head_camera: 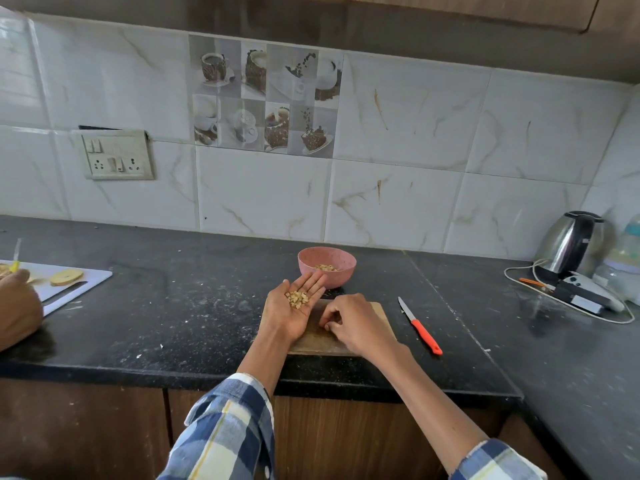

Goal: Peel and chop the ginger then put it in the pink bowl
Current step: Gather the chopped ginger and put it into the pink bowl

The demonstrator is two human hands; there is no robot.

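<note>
My left hand (291, 311) lies palm up over the left end of the wooden cutting board (379, 311), fingers straight, carrying a small heap of chopped ginger (297, 299). The pink bowl (341, 274) stands just behind it on the black counter, with more chopped ginger pieces (325, 267) inside. My right hand (349, 323) hovers low over the board with fingers curled, fingertips together near the board's surface; I cannot tell whether they pinch a piece. A knife with an orange handle (420, 327) lies on the counter to the right of the board.
At the far left, another person's hand (17, 306) works at a white cutting board (76, 287) with sliced pieces on it. A steel kettle (571, 242), cable and small appliances crowd the back right corner. The counter edge runs just below the wooden board.
</note>
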